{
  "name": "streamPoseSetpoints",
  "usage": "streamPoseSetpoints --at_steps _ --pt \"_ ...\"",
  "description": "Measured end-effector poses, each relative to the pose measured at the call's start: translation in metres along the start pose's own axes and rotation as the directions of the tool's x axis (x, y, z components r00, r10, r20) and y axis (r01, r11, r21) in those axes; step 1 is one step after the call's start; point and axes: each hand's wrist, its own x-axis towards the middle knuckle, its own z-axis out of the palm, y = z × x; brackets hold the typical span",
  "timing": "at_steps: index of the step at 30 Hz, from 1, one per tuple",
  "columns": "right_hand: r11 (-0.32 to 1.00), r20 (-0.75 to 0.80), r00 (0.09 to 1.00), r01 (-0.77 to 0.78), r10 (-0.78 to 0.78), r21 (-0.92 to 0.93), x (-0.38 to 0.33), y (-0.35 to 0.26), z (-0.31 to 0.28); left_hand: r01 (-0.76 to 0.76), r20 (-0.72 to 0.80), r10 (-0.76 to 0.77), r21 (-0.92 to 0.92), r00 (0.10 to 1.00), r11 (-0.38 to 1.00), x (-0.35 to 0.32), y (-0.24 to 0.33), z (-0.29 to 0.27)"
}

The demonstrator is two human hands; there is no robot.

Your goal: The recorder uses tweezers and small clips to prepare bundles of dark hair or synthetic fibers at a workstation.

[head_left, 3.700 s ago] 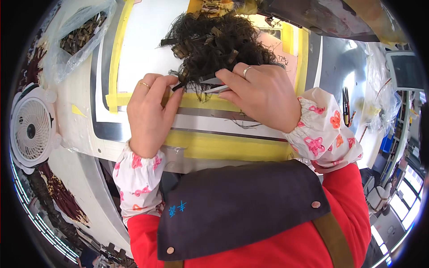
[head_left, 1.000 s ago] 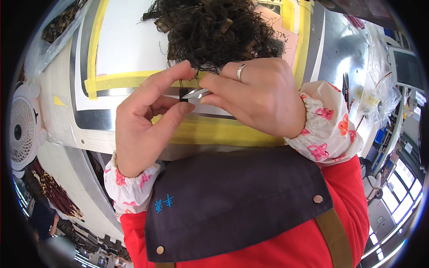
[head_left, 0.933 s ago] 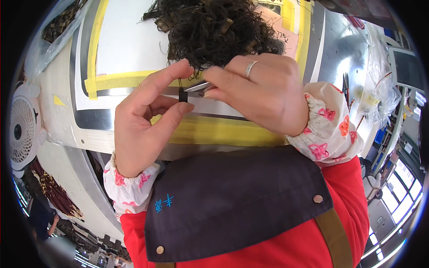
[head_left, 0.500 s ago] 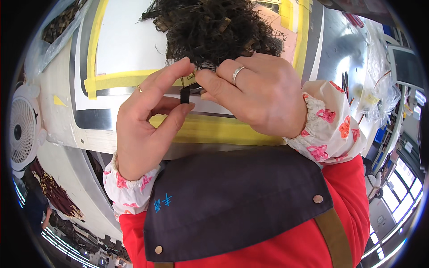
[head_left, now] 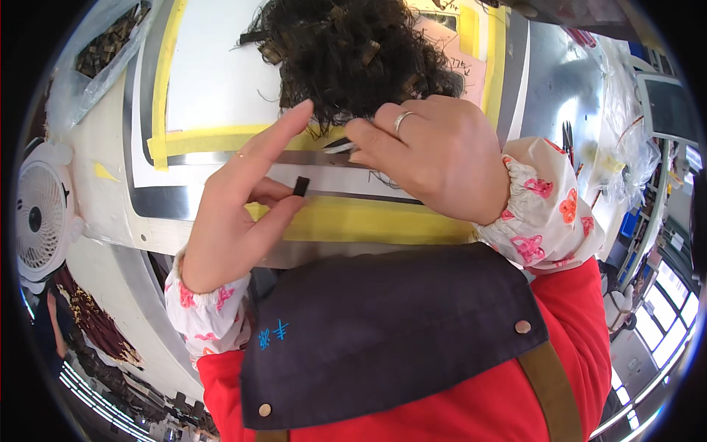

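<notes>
My left hand (head_left: 239, 195) pinches a small black strip (head_left: 300, 186) between its thumb and a finger, while the index finger stretches up toward the pile. My right hand (head_left: 434, 155) is closed around a thin metal tool (head_left: 339, 147); just its pointed end shows, so I cannot tell whether it is tweezers or scissors. Beyond both hands lies a tangled heap of dark curly strands (head_left: 353, 59), with small brownish tabs among them. The heap's near edge comes close to the left index fingertip and the right knuckles.
Yellow tape (head_left: 383, 219) runs along the table's near edge and frames a white sheet (head_left: 213, 59). On the left are a white fan (head_left: 40, 217) and a clear bag (head_left: 103, 59) of dark scraps. Dark-handled tools (head_left: 568, 136) and crumpled plastic (head_left: 637, 155) lie right.
My left hand has drawn down and away from the right with the black strip, opening a gap between them. My right hand has shifted slightly right, uncovering more of the metal tool.
</notes>
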Motion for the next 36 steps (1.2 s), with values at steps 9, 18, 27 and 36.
streamPoseSetpoints --at_steps 9,18,27,36 --pt "0.961 -0.040 0.989 -0.131 0.145 0.241 0.016 -0.004 -0.005 0.090 -0.389 0.643 0.891 0.660 0.446 0.007 0.017 -0.138" --pt "0.965 0.008 0.971 -0.240 0.241 0.103 0.011 0.012 0.022 -0.179 -0.241 0.362 0.553 0.901 0.813 0.057 -0.025 -0.019" --pt "0.883 -0.048 0.954 -0.255 0.297 0.395 0.015 0.013 0.011 -0.198 -0.184 0.450 0.711 0.874 0.674 0.046 -0.029 0.002" --pt "0.699 0.273 0.941 -0.331 0.199 0.633 0.043 0.014 0.022 -0.092 -0.302 0.043 -0.151 0.952 0.984 0.018 -0.013 -0.001"
